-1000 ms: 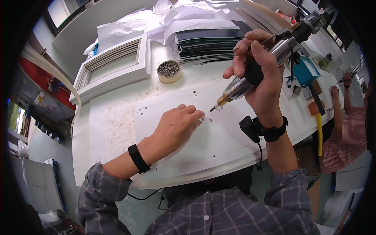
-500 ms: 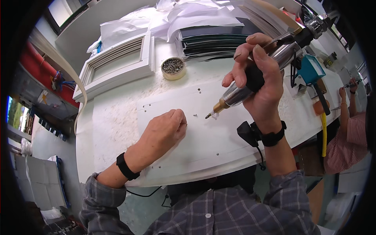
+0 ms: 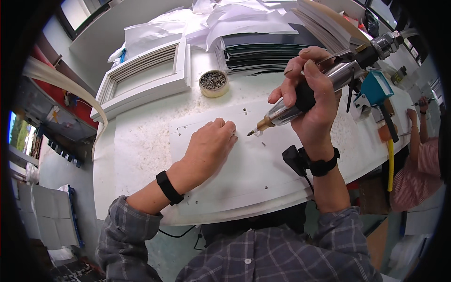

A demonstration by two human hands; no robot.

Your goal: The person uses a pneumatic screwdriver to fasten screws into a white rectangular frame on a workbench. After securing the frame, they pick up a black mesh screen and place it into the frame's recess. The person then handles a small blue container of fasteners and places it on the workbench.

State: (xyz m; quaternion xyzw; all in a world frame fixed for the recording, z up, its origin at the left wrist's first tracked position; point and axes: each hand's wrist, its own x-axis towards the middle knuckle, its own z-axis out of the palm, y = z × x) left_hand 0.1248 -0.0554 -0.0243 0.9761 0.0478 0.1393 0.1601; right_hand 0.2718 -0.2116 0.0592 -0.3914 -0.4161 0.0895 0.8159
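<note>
My right hand [image 3: 315,101] grips a silver power screwdriver [image 3: 282,113] with a black collar and brass nose. Its bit points down and left, just above a white panel [image 3: 206,174] on the table. Close to the bit, on the panel, lies a small loose screw [image 3: 263,144]. My left hand [image 3: 210,148] is closed, thumb and fingers together, low over the panel left of the bit. Whatever its fingertips may hold is hidden. Several small dark screws or holes dot the panel near its edges. Beyond my left hand stands a round tub [image 3: 213,84] full of screws.
White frames [image 3: 141,80] are stacked at the back left. Dark-edged sheets [image 3: 263,55] and white paper [image 3: 249,21] are piled at the back. A teal tool [image 3: 376,85] stands at the right, beyond a hanging yellow hose [image 3: 390,164]. Another person [image 3: 418,174] works at the far right.
My left hand has moved right and forward, covering where a small screw lay. A screw now shows below the driver bit. The driver stays in my right hand, and the view has shifted slightly.
</note>
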